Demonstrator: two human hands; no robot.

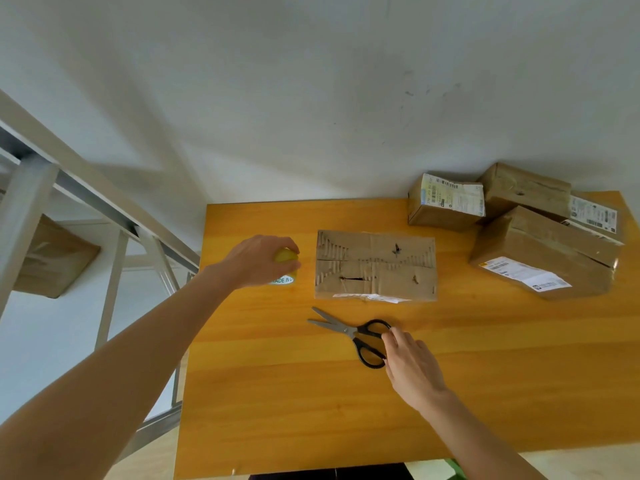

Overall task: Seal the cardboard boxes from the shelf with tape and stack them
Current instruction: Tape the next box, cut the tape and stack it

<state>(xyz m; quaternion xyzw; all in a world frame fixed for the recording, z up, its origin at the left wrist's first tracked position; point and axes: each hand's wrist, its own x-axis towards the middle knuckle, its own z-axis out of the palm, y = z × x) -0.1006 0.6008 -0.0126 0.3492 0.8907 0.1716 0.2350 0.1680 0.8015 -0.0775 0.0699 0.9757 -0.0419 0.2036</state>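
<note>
A white label reading "MADE IN", with the rest covered, is seen on the yellow tape roll [288, 258] at the left of the table [277, 393]. White shipping labels with barcodes are borne by the stacked boxes [540, 244] at the far right; their print is too small to be read. The tape roll is gripped from above by the left hand [256, 259], fingers curled round it. The black handles of the scissors [362, 336], blades parted, are pinched by the fingertips of the right hand [414, 367]. A torn cardboard box [375, 266] is laid flat just right of the tape, beyond the scissors.
</note>
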